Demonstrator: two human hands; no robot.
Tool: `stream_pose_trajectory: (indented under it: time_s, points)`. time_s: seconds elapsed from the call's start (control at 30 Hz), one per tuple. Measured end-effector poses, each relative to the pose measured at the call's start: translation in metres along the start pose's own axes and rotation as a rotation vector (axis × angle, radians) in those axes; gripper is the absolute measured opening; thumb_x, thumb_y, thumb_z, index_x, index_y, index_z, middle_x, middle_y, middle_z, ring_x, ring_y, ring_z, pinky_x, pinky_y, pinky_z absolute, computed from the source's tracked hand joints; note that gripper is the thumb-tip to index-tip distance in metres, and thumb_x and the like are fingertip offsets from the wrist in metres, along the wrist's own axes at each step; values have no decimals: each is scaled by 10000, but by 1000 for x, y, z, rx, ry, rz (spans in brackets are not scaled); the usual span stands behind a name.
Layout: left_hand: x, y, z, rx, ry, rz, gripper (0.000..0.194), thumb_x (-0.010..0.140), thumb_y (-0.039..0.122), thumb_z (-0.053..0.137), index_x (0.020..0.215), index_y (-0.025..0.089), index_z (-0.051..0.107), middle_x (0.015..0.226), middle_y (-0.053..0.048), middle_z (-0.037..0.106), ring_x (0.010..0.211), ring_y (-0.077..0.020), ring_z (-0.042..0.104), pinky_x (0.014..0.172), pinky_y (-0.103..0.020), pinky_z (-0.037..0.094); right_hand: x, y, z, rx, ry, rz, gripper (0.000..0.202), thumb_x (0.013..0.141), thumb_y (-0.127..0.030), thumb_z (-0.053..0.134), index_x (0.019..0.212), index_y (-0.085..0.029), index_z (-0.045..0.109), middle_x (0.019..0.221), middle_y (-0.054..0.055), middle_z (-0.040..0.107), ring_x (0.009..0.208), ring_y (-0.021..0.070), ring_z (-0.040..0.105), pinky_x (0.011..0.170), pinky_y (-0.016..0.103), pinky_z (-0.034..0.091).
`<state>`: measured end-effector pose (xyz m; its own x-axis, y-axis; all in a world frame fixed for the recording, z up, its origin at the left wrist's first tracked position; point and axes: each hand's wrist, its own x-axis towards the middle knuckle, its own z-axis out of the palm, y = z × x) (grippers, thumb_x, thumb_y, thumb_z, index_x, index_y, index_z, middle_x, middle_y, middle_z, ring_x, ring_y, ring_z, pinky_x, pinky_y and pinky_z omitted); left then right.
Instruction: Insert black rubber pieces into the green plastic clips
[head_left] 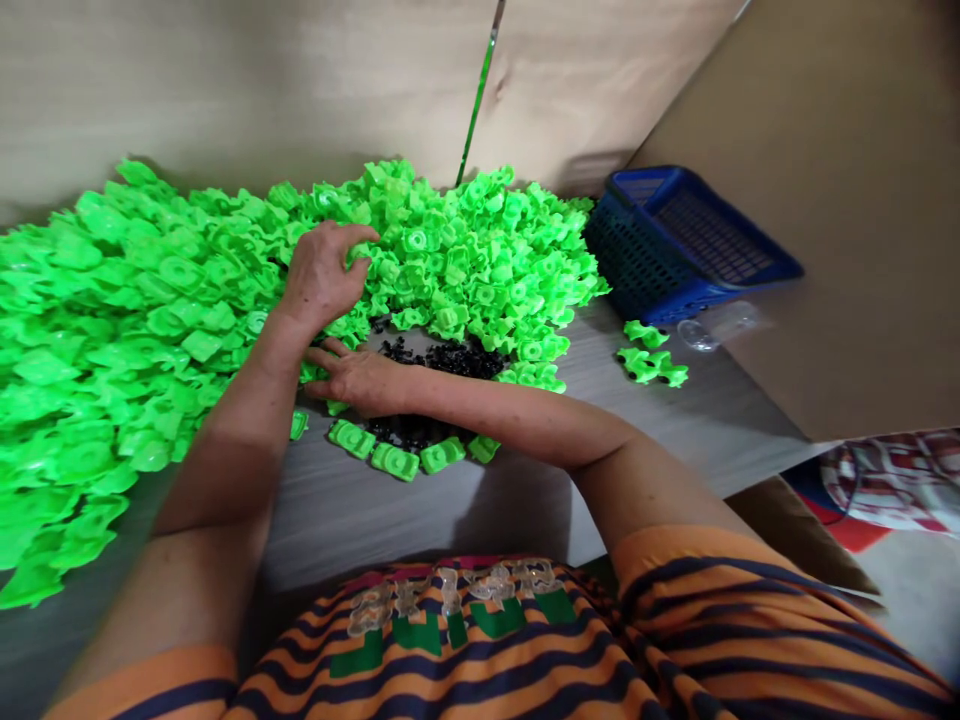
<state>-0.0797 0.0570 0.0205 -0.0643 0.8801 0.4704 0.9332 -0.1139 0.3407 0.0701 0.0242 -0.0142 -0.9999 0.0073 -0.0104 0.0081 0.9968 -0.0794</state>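
Observation:
A large heap of bright green plastic pieces (180, 270) covers the back and left of the table. Over its middle is my left hand (324, 275), thumb and forefinger apart, with nothing visible between them. Just below it, my right hand (360, 378) reaches leftward at the heap's front edge, its fingers spread and touching green pieces. Small black parts (465, 358) lie in a pile beside and partly behind my right forearm. Several green pieces (395, 461) sit in a curved row in front of the black parts.
A blue plastic basket (675, 245) stands tilted at the back right. Near it are a few green pieces with black parts (642, 365) and a clear plastic item (697, 335). Wooden panels (337, 90) and a brown board (840, 230) bound the grey table (720, 420).

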Motion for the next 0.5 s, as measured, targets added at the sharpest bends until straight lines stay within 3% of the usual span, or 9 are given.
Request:
stream_pose_trajectory:
  time_s: [0.2, 0.33, 0.5]
  points:
    - [1, 2, -12, 0, 9, -48, 530, 987, 524, 469, 1348, 222, 714, 1165, -52, 787, 1090, -245, 690, 1044, -455, 501, 1, 2, -2, 48, -10, 13, 454, 992, -43, 527, 1406, -218, 586, 1465, 206, 469, 1353, 356, 401, 943, 497, 587]
    - [1, 1, -20, -21, 86, -23, 467, 988, 526, 495, 1297, 272, 736, 1146, -56, 796, 1103, -255, 709, 1039, -433, 521, -7, 1, -10, 47, 9, 21, 524, 913, 15, 597, 1389, -205, 579, 1432, 201, 480, 1321, 348, 430, 970, 484, 574]
    - [0, 2, -27, -36, 204, -27, 376, 980, 458, 535, 1258, 306, 738, 1166, -64, 797, 1171, -289, 718, 1062, -446, 532, -33, 3, -35, -2, 138, -1, 515, 905, 31, 560, 1354, -220, 588, 1379, 173, 510, 1251, 322, 453, 1013, 495, 543]
